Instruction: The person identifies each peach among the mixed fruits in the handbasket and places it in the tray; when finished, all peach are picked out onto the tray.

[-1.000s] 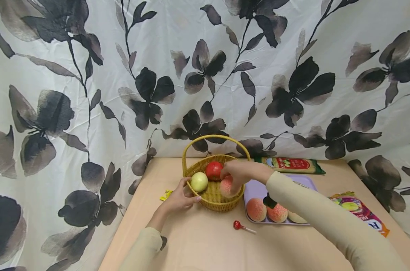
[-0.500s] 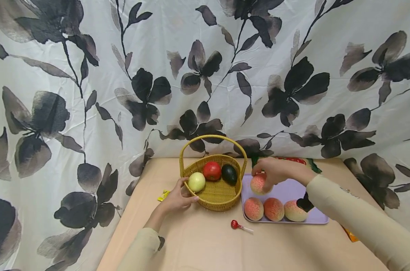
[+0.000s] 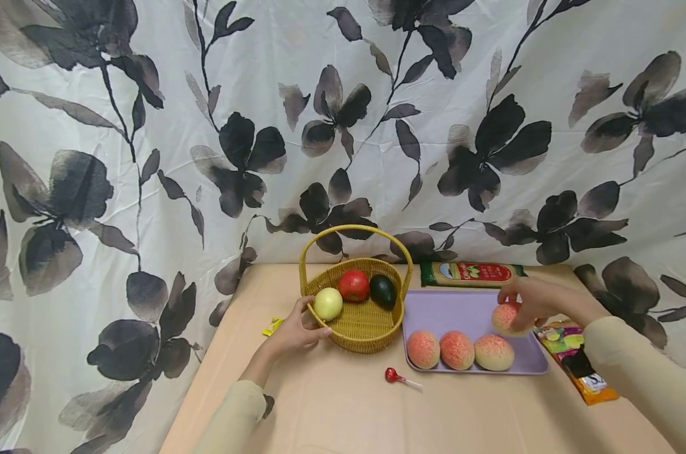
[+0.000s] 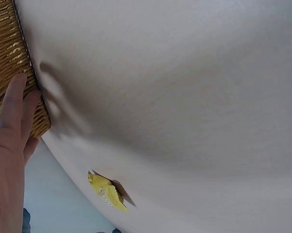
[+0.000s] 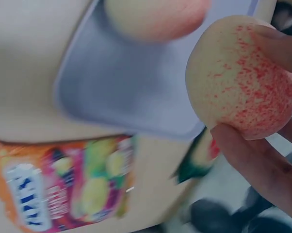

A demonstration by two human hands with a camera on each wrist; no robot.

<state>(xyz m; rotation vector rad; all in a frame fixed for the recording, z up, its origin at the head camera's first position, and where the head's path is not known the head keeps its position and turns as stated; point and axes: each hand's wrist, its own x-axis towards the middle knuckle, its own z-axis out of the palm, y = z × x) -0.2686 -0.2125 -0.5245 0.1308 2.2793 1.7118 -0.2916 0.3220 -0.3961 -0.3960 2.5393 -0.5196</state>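
Observation:
My right hand (image 3: 533,299) grips a pink-and-cream peach (image 3: 504,316) above the right part of the lilac tray (image 3: 451,306). In the right wrist view, thumb and fingers curl round this peach (image 5: 233,82). Along the tray's front edge lie a peach (image 3: 423,349), a second peach (image 3: 457,350) and a paler one (image 3: 494,352). My left hand (image 3: 295,331) rests against the left front of the yellow wicker basket (image 3: 359,343); in the left wrist view its fingers lie fairly straight along the outer wall. Inside sit a pale green round fruit (image 3: 328,304), a red fruit (image 3: 354,286) and an avocado (image 3: 383,292).
A red lollipop (image 3: 393,376) lies before the basket. Left of it is a small yellow wrapped candy (image 3: 272,326). Behind the tray lies a green-and-red packet (image 3: 473,273); a colourful snack bag (image 3: 570,353) is at its right. A floral curtain (image 3: 343,145) hangs behind the table.
My right hand has carried the peach from the basket rightwards, across the tray to its right side. The avocado in the basket has come into view. The left hand stays at the basket.

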